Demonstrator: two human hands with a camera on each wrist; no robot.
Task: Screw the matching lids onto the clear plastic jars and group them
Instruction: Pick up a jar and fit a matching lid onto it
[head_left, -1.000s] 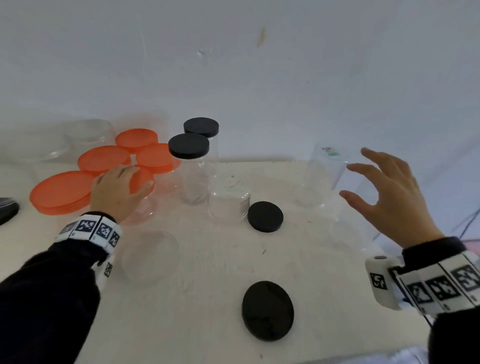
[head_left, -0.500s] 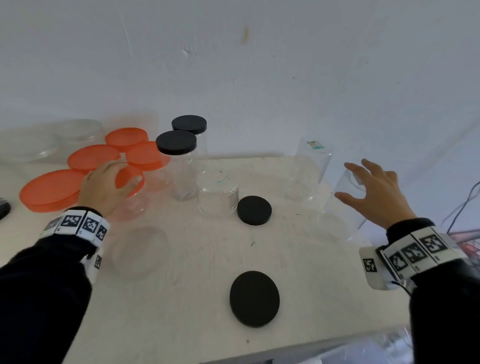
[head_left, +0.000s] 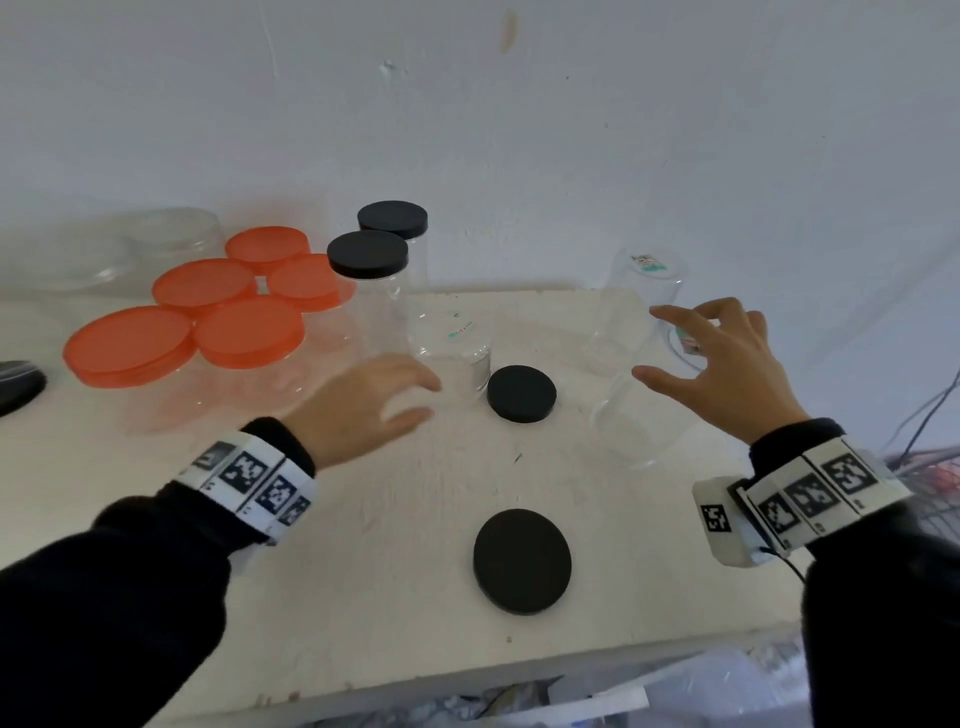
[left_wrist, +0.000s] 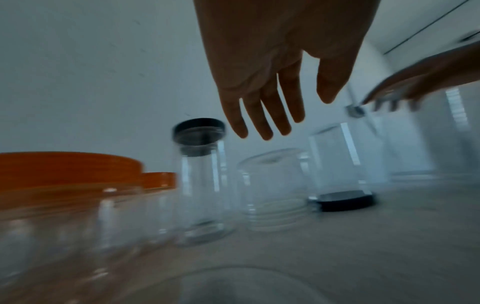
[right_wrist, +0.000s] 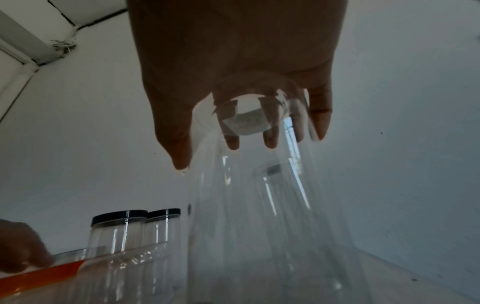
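Note:
My left hand (head_left: 431, 400) is open and empty, its fingers stretched toward a short clear jar (head_left: 457, 338) that stands upside down; in the left wrist view the hand (left_wrist: 272, 115) hovers above that jar (left_wrist: 272, 185). My right hand (head_left: 649, 343) is spread over the upturned base of a tall clear jar (head_left: 634, 415), not gripping it. The right wrist view shows the jar's base (right_wrist: 249, 115) just under the palm. A small black lid (head_left: 521, 393) lies between the two jars. A larger black lid (head_left: 522, 561) lies nearer me.
Two jars with black lids (head_left: 367, 254) stand at the back centre. Several orange-lidded jars (head_left: 249, 332) are grouped at the left. Another upside-down clear jar (head_left: 641, 291) stands by the wall. The table's front edge (head_left: 467, 675) is close, and cables (head_left: 930, 410) hang at the right.
My left hand let go of the orange-lidded jar and moved right toward the short upside-down jar. My right hand came down over the tall jar's base.

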